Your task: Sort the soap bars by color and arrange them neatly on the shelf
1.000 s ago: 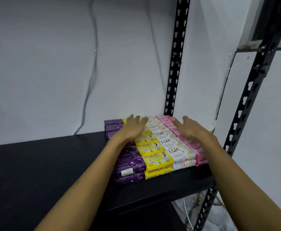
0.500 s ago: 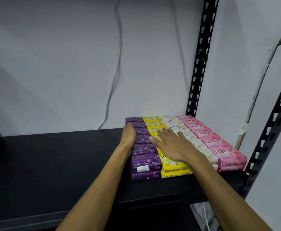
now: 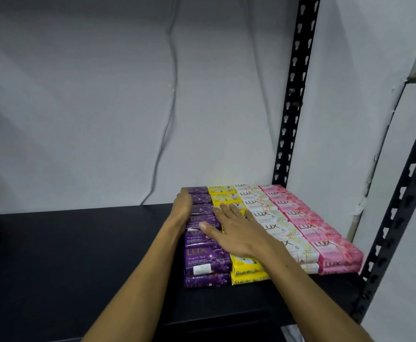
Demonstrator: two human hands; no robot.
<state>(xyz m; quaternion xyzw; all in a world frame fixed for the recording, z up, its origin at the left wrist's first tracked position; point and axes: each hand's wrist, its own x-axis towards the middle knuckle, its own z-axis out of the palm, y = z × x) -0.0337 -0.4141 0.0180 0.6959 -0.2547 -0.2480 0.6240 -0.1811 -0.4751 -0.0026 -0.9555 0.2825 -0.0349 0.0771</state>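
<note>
**Squaring up the block: four colour rows, final tidy**

Head view: the soap bars sit at the right end of the black shelf (image 3: 78,255), ranked in four rows running front to back, each stacked two high at the front: purple row (image 3: 205,260), yellow row (image 3: 245,272), white row (image 3: 271,218) and pink row (image 3: 308,225). The sorting looks finished; this reads as the neatening step. The left hand (image 3: 182,206) lies edge-on along the outer flank of the purple bars, fingers straight, pressing rather than gripping. The right hand (image 3: 236,233) is laid flat across the purple and yellow tops, fingers spread, holding nothing.

Next move, by my reckoning: a gentle sideways push from the left while the right palm keeps the top layer down, closing any gaps between rows.

The wrappers look glossy and slick, so stacked bars may slide over one another. They are flat rectangular blocks that butt together cleanly. The shelf is matt and dark, beside a perforated black metal upright (image 3: 293,95) and a pale wall (image 3: 78,95).
</note>
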